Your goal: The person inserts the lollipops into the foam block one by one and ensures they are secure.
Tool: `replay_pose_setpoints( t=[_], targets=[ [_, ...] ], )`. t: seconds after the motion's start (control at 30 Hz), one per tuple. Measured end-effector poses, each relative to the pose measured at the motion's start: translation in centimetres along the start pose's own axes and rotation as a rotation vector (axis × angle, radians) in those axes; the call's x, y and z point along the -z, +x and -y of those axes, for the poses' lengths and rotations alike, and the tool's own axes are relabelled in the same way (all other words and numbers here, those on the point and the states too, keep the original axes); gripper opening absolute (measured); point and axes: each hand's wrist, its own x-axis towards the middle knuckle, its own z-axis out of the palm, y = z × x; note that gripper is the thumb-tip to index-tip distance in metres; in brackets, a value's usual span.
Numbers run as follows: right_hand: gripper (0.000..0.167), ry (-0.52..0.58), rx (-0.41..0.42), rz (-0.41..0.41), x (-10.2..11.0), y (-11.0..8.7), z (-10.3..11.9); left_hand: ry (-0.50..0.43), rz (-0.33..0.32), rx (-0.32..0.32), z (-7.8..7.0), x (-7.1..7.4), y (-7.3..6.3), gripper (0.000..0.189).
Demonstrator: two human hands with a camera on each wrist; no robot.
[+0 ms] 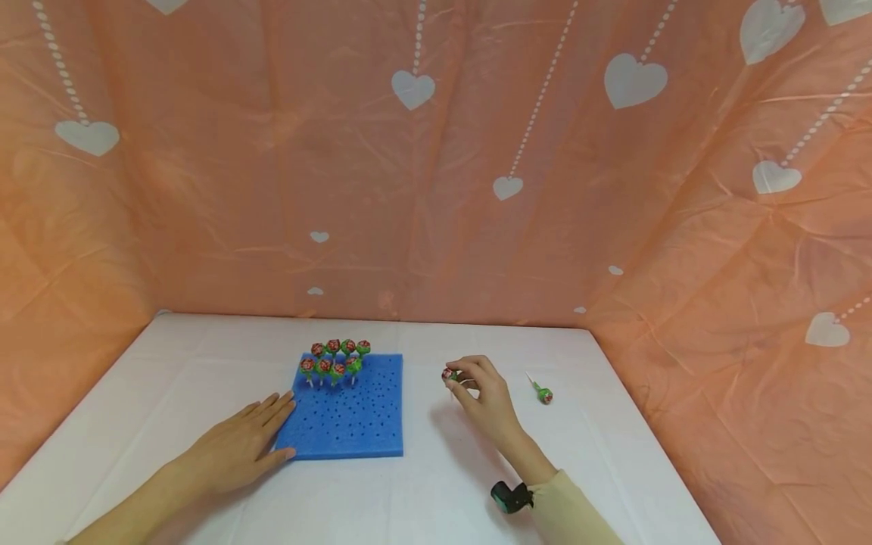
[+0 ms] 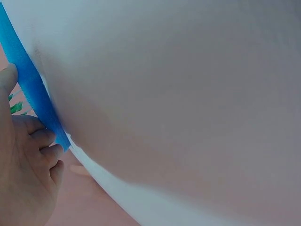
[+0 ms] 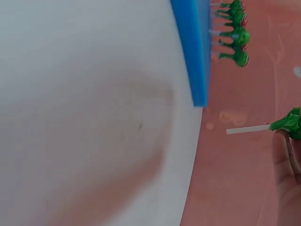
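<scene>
A blue foam board [image 1: 347, 424] dotted with small holes lies on the table. Several lollipops [image 1: 323, 368] in green and red wrappers stand in two rows at its back left. My left hand [image 1: 238, 450] rests at the board's left edge with fingers straight, thumb touching the front corner. To the right of the board, my right hand [image 1: 487, 397] pinches a lollipop [image 1: 449, 375] by its wrapped head, above the table. Its white stick shows in the right wrist view, where the lollipop [image 3: 287, 124] hangs clear of the board. Another lollipop [image 1: 544, 395] lies on the table further right.
A white cloth covers the table [image 1: 436, 499]. Orange sheeting [image 1: 381, 189] with white hearts hangs behind and at both sides. A small black device [image 1: 511, 497] is worn at the right wrist.
</scene>
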Motion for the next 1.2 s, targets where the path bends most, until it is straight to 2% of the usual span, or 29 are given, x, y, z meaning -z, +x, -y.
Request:
replay_pose_setpoints(
  t=[0.13,0.57,0.77,0.97,1.2],
  targets=[
    [0.028,0.011,0.03,0.001,-1.1,0.6,0.7,-0.008,0.008,0.005,-0.1,0.1,0.0,0.078],
    [0.027,0.115,-0.016,0.05,-4.5,2.2,2.7,-0.008,0.011,-0.002,0.0,0.0,0.0,0.078],
    [0.027,0.207,-0.081,0.071,-6.3,2.5,3.3,-0.012,0.014,0.003,-0.2,0.1,0.0,0.078],
    [0.027,0.285,-0.113,0.087,-8.1,2.7,3.8,-0.018,0.02,0.004,-0.2,0.1,-0.1,0.078],
    [0.028,0.28,-0.148,0.108,-9.9,2.9,4.5,-0.019,0.005,-0.002,-0.1,0.1,0.0,0.078]
  ],
)
